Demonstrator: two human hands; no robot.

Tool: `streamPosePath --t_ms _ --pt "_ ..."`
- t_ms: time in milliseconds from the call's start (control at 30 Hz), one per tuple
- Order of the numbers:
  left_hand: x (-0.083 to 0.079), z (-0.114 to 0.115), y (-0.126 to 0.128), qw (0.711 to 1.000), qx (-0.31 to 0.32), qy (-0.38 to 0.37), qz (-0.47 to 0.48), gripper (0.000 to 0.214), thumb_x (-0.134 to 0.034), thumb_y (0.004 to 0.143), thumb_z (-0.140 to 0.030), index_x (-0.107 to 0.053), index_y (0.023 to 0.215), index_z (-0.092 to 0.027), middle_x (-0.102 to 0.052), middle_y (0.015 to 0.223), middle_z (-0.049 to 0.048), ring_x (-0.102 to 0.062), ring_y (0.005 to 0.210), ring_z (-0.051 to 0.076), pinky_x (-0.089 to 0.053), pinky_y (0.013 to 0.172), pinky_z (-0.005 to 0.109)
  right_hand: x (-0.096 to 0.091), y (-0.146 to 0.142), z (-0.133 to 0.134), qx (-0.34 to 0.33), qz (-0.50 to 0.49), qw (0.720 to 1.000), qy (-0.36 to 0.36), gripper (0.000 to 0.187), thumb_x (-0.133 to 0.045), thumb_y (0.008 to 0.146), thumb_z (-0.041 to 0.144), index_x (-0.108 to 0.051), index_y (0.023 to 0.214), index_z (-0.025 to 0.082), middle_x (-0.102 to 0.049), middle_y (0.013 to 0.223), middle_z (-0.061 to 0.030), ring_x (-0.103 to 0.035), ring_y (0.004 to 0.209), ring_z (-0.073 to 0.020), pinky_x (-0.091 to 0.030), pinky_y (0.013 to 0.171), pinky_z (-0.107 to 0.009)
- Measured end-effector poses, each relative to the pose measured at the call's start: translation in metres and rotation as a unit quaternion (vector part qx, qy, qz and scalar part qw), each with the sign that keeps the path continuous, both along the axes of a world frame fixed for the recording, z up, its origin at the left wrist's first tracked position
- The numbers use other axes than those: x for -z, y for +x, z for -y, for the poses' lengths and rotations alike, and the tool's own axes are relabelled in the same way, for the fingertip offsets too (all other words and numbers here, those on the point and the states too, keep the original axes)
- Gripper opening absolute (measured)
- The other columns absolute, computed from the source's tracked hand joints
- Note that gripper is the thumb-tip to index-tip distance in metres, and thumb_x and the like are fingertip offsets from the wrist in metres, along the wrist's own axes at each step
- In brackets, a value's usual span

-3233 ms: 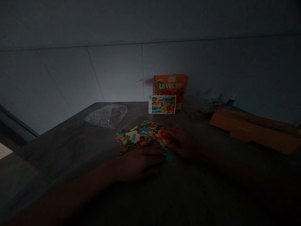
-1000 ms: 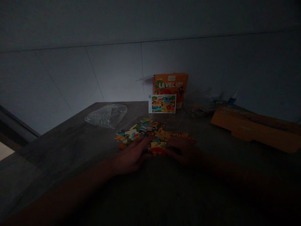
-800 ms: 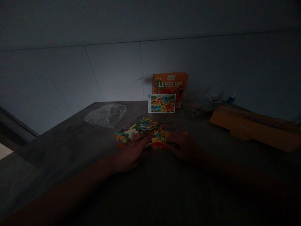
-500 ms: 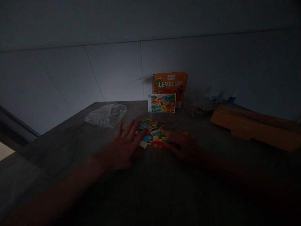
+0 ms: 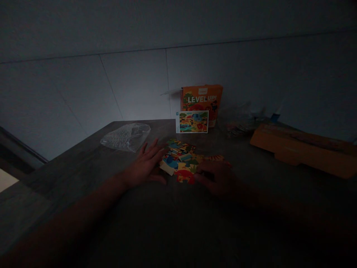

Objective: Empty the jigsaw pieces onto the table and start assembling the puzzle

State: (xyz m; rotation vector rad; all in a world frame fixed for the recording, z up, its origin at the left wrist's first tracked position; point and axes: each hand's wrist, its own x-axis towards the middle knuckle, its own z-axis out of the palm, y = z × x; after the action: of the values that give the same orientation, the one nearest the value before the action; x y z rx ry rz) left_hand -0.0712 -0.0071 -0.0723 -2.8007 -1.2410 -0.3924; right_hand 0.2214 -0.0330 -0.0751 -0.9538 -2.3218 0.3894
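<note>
Several colourful jigsaw puzzle pieces (image 5: 191, 160) lie in a loose, partly overlapping cluster on the dark grey table. At the near edge of the cluster is a puzzle piece with a red lion (image 5: 184, 176). My right hand (image 5: 216, 174) is closed, its thumb and forefinger at the right edge of the lion piece; the dim light hides the exact contact. My left hand (image 5: 145, 163) rests spread and open at the cluster's left side, fingertips beside a pale, plain-looking piece (image 5: 166, 168) and a blue piece (image 5: 171, 160).
Behind the pieces a picture card (image 5: 192, 122) leans against an orange "LEVEL UP!" box (image 5: 205, 98). A clear plastic bag (image 5: 126, 137) lies at the left. More clear plastic packaging (image 5: 238, 124) and a long orange carton (image 5: 301, 149) are at the right, near the wall (image 5: 134, 82).
The lion piece has shifted slightly toward me and to the left, with my right hand beside it. My left hand has drawn left off the pieces, uncovering the blue and pale ones.
</note>
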Motion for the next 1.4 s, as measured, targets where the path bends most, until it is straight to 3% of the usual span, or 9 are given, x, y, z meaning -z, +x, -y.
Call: streamPosePath --t_ms 167,267,400,467,567,633,933,1067,1400 --pt "-0.013 0.027 0.018 0.989 0.148 -0.005 0.022 0.075 -0.071 0.08 -0.052 -0.043 0.143 -0.022 -0.048 0.145 0.0152 -0.027 0.144 0.033 -0.018 0.117 0.059 0.001 0.001 0.004 -0.068 0.066 0.995 -0.025 0.021 -0.055 0.089 0.024 -0.061 0.071 0.015 -0.063 0.068 -0.0026 -0.054 0.062 -0.0128 -0.035 0.058 -0.025" --pt "-0.014 0.035 0.026 0.985 0.165 -0.002 0.044 0.059 -0.067 0.088 -0.038 -0.046 0.141 -0.021 -0.051 0.142 0.015 -0.033 0.143 0.03 -0.031 0.114 0.053 0.001 0.002 0.003 -0.09 0.079 0.993 -0.021 0.021 -0.054 0.09 0.023 -0.061 0.072 0.014 -0.061 0.069 -0.0026 -0.052 0.06 -0.012 -0.033 0.056 -0.024" --pt "-0.011 0.035 0.028 0.984 0.167 -0.004 0.058 0.051 -0.065 0.09 -0.036 -0.052 0.136 -0.021 -0.065 0.125 0.0129 -0.036 0.14 0.029 -0.039 0.11 0.049 0.002 0.003 0.001 -0.112 0.068 0.991 -0.015 0.017 -0.054 0.088 0.021 -0.062 0.075 0.014 -0.061 0.07 -0.0026 -0.052 0.062 -0.012 -0.035 0.058 -0.024" --pt "-0.011 0.034 0.028 0.985 0.163 -0.01 0.051 0.047 -0.063 0.091 -0.037 -0.054 0.134 -0.02 -0.066 0.122 0.0121 -0.04 0.138 0.029 -0.039 0.11 0.05 0.003 0.005 0.001 -0.093 0.054 0.994 -0.021 0.013 -0.058 0.087 0.024 -0.066 0.088 0.014 -0.062 0.071 -0.0024 -0.053 0.062 -0.013 -0.037 0.058 -0.025" --pt "-0.012 0.035 0.03 0.985 0.165 -0.02 0.043 0.045 -0.06 0.093 -0.033 -0.052 0.135 -0.019 -0.066 0.121 0.0112 -0.047 0.132 0.029 -0.036 0.112 0.051 0.005 0.009 0.0 -0.086 0.027 0.995 -0.042 0.044 -0.063 0.085 0.027 -0.057 0.127 0.015 -0.065 0.078 -0.0022 -0.057 0.066 -0.0139 -0.042 0.06 -0.025" --pt "-0.012 0.036 0.032 0.984 0.167 -0.028 0.047 0.046 -0.061 0.092 -0.031 -0.051 0.135 -0.02 -0.067 0.119 0.0104 -0.051 0.128 0.028 -0.034 0.113 0.051 0.005 0.012 0.0 -0.111 0.03 0.992 -0.044 0.054 -0.063 0.086 0.027 -0.05 0.137 0.018 -0.067 0.084 -0.003 -0.059 0.069 -0.0141 -0.045 0.064 -0.026" --pt "-0.016 0.039 0.033 0.975 0.197 -0.058 0.082 0.042 -0.064 0.089 -0.033 -0.056 0.127 -0.019 -0.069 0.115 0.0098 -0.062 0.114 0.026 -0.036 0.111 0.049 0.003 0.016 -0.001 -0.179 0.053 0.982 0.02 0.043 -0.064 0.086 0.028 -0.059 0.128 0.018 -0.071 0.096 -0.0074 -0.064 0.081 -0.0174 -0.048 0.071 -0.03" --pt "-0.017 0.04 0.034 0.972 0.209 -0.062 0.084 0.04 -0.063 0.089 -0.032 -0.056 0.126 -0.017 -0.069 0.113 0.0119 -0.062 0.112 0.027 -0.036 0.111 0.049 0.004 0.016 0.0 -0.178 0.057 0.982 0.041 0.041 -0.065 0.086 0.03 -0.061 0.124 0.017 -0.071 0.103 -0.0093 -0.065 0.088 -0.0184 -0.049 0.073 -0.03" --pt "-0.014 0.038 0.034 0.972 0.208 -0.064 0.089 0.04 -0.064 0.082 -0.024 -0.057 0.121 -0.017 -0.067 0.115 0.0104 -0.056 0.121 0.028 -0.04 0.108 0.049 0.0 0.013 0.003 -0.196 0.034 0.978 0.054 0.038 -0.063 0.085 0.026 -0.061 0.12 0.013 -0.071 0.092 -0.0075 -0.064 0.079 -0.016 -0.049 0.069 -0.028"
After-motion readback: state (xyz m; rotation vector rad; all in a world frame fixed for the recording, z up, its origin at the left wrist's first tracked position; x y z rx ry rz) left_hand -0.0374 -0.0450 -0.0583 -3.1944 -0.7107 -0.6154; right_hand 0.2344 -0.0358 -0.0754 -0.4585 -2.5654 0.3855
